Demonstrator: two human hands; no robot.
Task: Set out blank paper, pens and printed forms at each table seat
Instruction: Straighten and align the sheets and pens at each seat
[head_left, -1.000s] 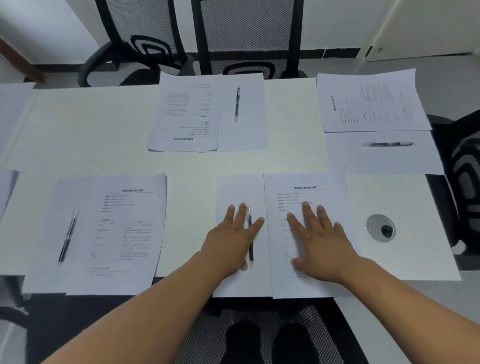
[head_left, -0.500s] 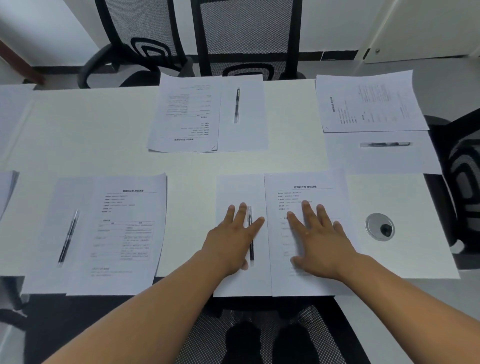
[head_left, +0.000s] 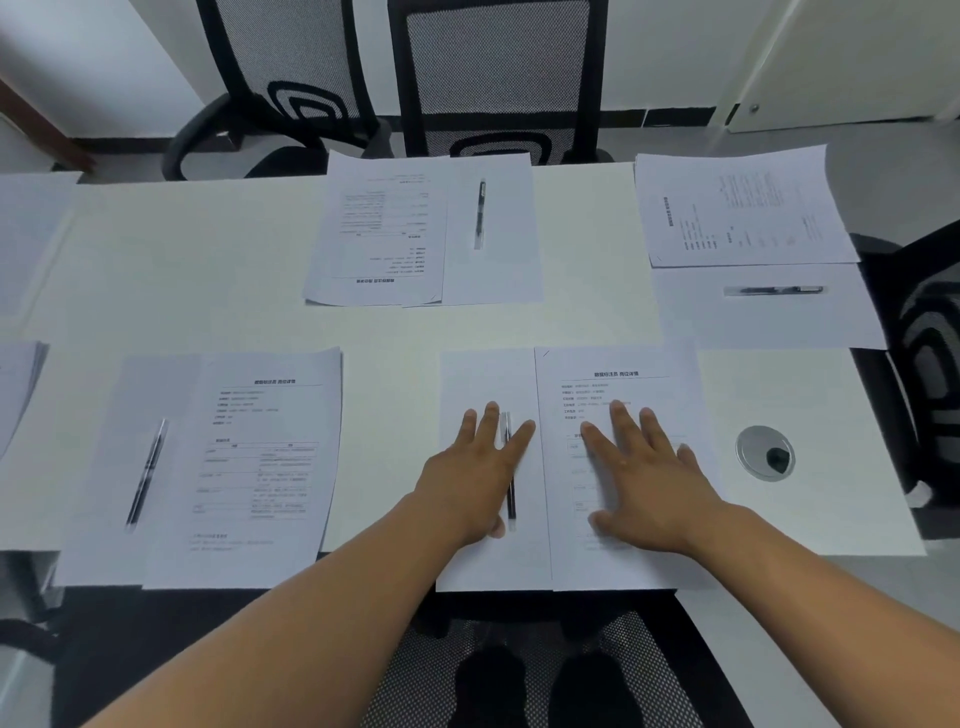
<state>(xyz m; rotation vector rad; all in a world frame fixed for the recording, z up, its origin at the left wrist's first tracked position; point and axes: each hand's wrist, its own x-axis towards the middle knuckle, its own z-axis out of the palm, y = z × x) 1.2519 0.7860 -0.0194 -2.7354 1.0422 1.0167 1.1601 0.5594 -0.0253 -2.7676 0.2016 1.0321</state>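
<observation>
Unmoved since the earlier frames: both hands flat on the near seat's set, no shift of paper or pen.

Near-seat set: printed form (head_left: 623, 395) on the right, overlapping the blank sheet (head_left: 478, 374) on the left, with the pen (head_left: 510, 467) lying lengthwise on the blank sheet, all at the near edge of the desk (head_left: 208, 291).

Left hand (head_left: 478, 473): palm down on the blank sheet, fingers (head_left: 488, 421) straight and slightly spread, beside and partly over the pen; nothing gripped. Right hand (head_left: 644, 478): palm down on the printed form, fingers (head_left: 623, 421) straight and spread; nothing gripped.

Probable step: squaring and flattening this set. To do well:
- Press lightly and evenly; slide both sheets together, never one alone.
- Keep near edges flush with each other and parallel to the desk edge.
- Hold the pen parallel to the sheet's long side; prevent rolling.
- Lift straight up on release, to avoid dragging paper.

Three other sets visible: near left (head_left: 260, 467), far centre (head_left: 384, 234), far right (head_left: 737, 208), each with form, sheet and pen. Cable port (head_left: 764, 452) just beside the right hand.
</observation>
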